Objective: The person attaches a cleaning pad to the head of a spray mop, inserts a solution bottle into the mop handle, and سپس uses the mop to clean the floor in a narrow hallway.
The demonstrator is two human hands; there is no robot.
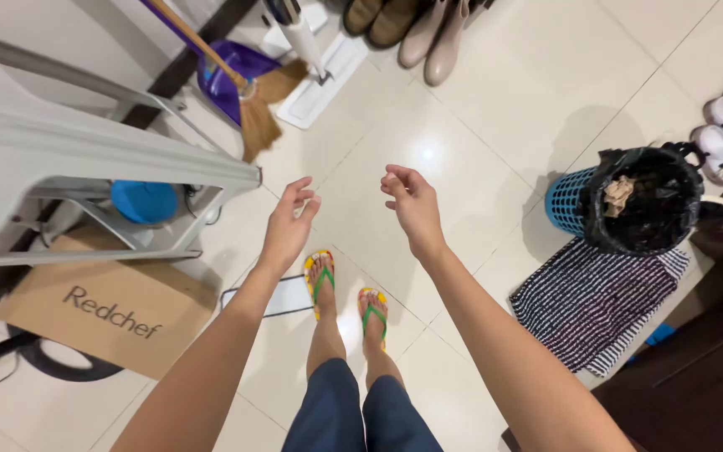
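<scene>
Both the left hand (pixel 289 224) and right hand (pixel 412 205) are hanging loosely curled, gripping nothing. The nearest broom (pixel 244 96) is probably handling light; its stiff wooden handle is offering the grip.

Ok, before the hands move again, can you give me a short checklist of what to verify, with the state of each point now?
1. Left hand holds nothing: ok, fingers loosely open.
2. Right hand holds nothing: ok, fingers curled but empty.
3. Floor between the hands and the broom is free: ok, only bare tile shows.
4. Feet stand steady in the flip-flops: ok, both flat on the tile.
5. Blue bin with black liner stands upright: ok, paper scraps inside.
6. Striped cloth lies away from the feet: ok.
7. Broom is firmly propped: cannot tell, its handle top is cut off.
</scene>
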